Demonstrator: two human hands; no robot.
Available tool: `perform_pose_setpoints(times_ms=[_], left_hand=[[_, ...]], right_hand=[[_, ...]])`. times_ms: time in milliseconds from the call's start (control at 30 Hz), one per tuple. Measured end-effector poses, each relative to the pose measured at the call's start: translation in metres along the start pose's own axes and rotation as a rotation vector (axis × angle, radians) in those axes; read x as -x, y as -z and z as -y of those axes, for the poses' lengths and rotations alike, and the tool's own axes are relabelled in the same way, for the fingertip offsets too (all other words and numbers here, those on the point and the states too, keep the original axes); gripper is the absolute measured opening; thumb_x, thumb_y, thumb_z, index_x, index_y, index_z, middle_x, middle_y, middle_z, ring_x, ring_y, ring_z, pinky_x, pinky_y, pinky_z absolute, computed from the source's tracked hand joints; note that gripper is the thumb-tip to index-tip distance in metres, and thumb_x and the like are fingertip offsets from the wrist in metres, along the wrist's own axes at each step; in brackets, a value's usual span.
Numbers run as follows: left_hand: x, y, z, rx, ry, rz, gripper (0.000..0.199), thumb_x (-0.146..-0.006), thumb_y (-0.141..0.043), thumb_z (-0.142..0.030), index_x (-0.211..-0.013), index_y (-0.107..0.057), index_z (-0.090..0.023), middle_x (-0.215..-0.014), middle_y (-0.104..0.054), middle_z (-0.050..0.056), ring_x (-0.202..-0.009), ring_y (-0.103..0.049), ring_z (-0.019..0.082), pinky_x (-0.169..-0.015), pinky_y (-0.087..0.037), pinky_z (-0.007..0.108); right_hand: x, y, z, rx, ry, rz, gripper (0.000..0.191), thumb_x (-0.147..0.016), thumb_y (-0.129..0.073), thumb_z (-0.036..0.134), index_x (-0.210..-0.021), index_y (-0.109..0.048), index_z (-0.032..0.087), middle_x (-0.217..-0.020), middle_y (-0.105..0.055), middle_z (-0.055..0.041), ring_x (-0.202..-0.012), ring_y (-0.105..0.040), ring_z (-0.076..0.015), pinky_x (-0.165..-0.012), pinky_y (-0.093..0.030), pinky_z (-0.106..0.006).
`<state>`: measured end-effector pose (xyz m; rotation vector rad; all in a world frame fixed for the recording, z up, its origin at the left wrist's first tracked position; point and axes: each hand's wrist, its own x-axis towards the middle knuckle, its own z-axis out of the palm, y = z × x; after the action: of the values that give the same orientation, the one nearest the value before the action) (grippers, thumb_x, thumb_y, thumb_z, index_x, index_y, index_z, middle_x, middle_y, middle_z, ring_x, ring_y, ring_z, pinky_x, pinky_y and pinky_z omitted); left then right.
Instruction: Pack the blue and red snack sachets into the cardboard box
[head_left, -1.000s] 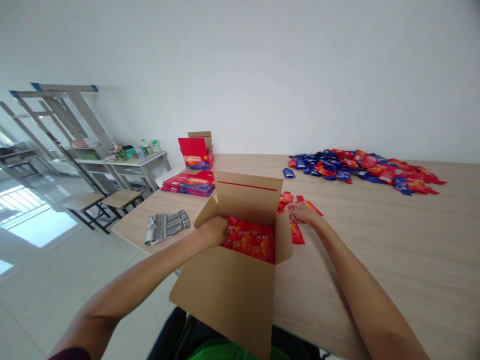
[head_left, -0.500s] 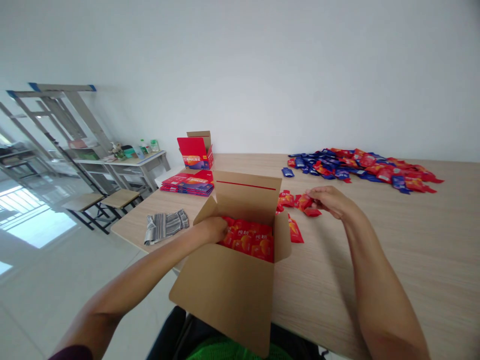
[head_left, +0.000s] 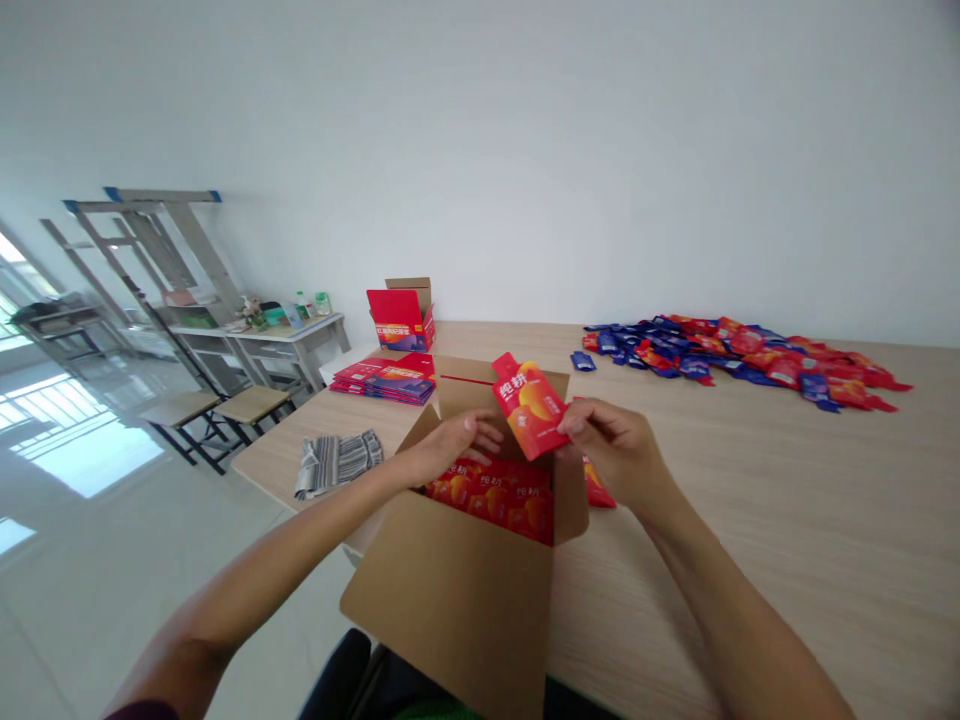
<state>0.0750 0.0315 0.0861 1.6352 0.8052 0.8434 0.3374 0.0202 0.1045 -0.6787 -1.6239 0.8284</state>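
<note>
An open cardboard box (head_left: 457, 590) stands in front of me, its flaps folded out. Red pouches (head_left: 491, 497) with orange fruit prints lie in rows inside it. Between thumb and fingers my right hand (head_left: 619, 450) grips another red pouch (head_left: 529, 405), held tilted above the box's right side. My left hand (head_left: 457, 445) hovers over the box opening, fingers apart and holding nothing, close to the pouch's left edge. Beside the box on the right, a loose red pouch (head_left: 598, 487) lies partly hidden behind the flap and my right hand.
A heap of blue and red pouches (head_left: 720, 350) lies at the table's back right, with a single blue pouch (head_left: 583, 361) nearby. Flattened red cartons (head_left: 386, 378), an open red box (head_left: 401, 320) and a striped cloth (head_left: 339, 462) are on the left. Stools (head_left: 255, 405) stand beyond the table.
My right hand has lifted a red pouch from the table and brought it left over the box. My left hand has risen out of the box and opened.
</note>
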Motion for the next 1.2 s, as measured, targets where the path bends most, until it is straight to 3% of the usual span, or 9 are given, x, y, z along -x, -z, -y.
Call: perform_pose_setpoints(times_ms=[67,267,367,467,633,800,933,1067,1200], left_hand=[[-0.003,-0.01,-0.004,0.224,-0.013,0.017,0.08,-0.076,-0.073,-0.081,-0.125,-0.061,-0.02,-0.108,-0.074,0.011,-0.09,-0.073,0.022,-0.079,-0.06,0.034],[-0.011,-0.019,0.002,0.383,-0.026,-0.339,0.051,-0.074,-0.09,-0.051,-0.099,-0.059,-0.018,-0.079,-0.067,-0.002,-0.066,-0.063,0.01,-0.068,-0.054,0.023],[-0.011,0.0,0.015,0.13,-0.051,-0.476,0.036,-0.083,-0.078,-0.045,-0.09,-0.055,-0.019,-0.074,-0.061,-0.004,-0.061,-0.056,0.01,-0.062,-0.047,0.022],[-0.002,0.021,0.024,-0.459,-0.054,-0.584,0.013,-0.086,-0.066,-0.025,-0.089,-0.054,-0.02,-0.075,-0.06,-0.003,-0.068,-0.057,0.014,-0.066,-0.045,0.025],[0.022,0.022,0.023,-1.146,0.199,-0.279,0.042,-0.094,-0.049,-0.01,-0.136,-0.044,-0.016,-0.098,-0.072,0.008,-0.095,-0.07,0.023,-0.081,-0.051,0.032],[0.024,-0.001,0.016,-1.292,0.412,-0.153,0.052,-0.095,-0.053,-0.01,-0.146,-0.045,-0.019,-0.11,-0.076,0.015,-0.105,-0.075,0.03,-0.083,-0.055,0.035],[0.02,-0.012,0.014,-1.378,0.524,-0.121,0.039,-0.098,-0.05,-0.011,-0.136,-0.058,-0.016,-0.117,-0.074,0.019,-0.107,-0.076,0.031,-0.086,-0.058,0.037],[0.016,-0.017,0.014,-1.414,0.542,-0.07,0.028,-0.098,-0.05,-0.014,-0.113,-0.073,-0.012,-0.122,-0.071,0.022,-0.11,-0.073,0.032,-0.086,-0.058,0.036],[0.011,-0.007,0.017,-1.445,0.357,-0.001,0.036,-0.098,-0.054,-0.022,-0.129,-0.069,-0.014,-0.142,-0.061,0.021,-0.133,-0.058,0.035,-0.103,-0.052,0.042]], right_hand=[[0.005,-0.018,-0.002,0.102,0.028,0.064,0.041,-0.096,-0.066,0.055,-0.075,-0.07,0.021,-0.065,-0.069,-0.0012,-0.06,-0.064,-0.0158,-0.058,-0.049,-0.026],[0.02,-0.045,-0.003,0.382,0.037,0.249,0.012,-0.098,-0.062,0.022,-0.093,-0.074,0.02,-0.092,-0.078,-0.0036,-0.084,-0.072,-0.0179,-0.078,-0.053,-0.029],[0.025,-0.052,-0.001,0.565,-0.022,0.389,0.011,-0.098,-0.065,0.022,-0.102,-0.074,0.018,-0.107,-0.079,-0.0079,-0.098,-0.073,-0.0222,-0.088,-0.053,-0.033],[0.026,-0.053,0.002,0.73,-0.054,0.478,0.018,-0.099,-0.067,0.028,-0.112,-0.074,0.017,-0.115,-0.078,-0.0113,-0.106,-0.073,-0.0268,-0.094,-0.052,-0.038],[0.025,-0.051,0.005,0.832,-0.064,0.483,0.022,-0.104,-0.061,0.032,-0.115,-0.074,0.019,-0.117,-0.078,-0.0099,-0.106,-0.073,-0.0256,-0.093,-0.051,-0.036],[0.029,-0.059,0.01,0.982,-0.139,0.572,0.025,-0.108,-0.051,0.027,-0.107,-0.074,0.019,-0.108,-0.078,-0.0092,-0.1,-0.073,-0.0239,-0.089,-0.05,-0.035],[0.035,-0.068,0.017,1.069,-0.145,0.622,0.026,-0.108,-0.05,0.028,-0.107,-0.074,0.018,-0.108,-0.078,-0.0092,-0.103,-0.072,-0.0268,-0.091,-0.049,-0.038],[0.04,-0.071,0.025,1.075,-0.164,0.685,0.029,-0.109,-0.047,0.029,-0.108,-0.074,0.018,-0.108,-0.078,-0.0098,-0.102,-0.073,-0.027,-0.091,-0.049,-0.039],[0.042,-0.068,0.025,1.069,-0.13,0.661,0.03,-0.109,-0.047,0.028,-0.106,-0.075,0.018,-0.105,-0.078,-0.0099,-0.101,-0.073,-0.0266,-0.09,-0.049,-0.038]])
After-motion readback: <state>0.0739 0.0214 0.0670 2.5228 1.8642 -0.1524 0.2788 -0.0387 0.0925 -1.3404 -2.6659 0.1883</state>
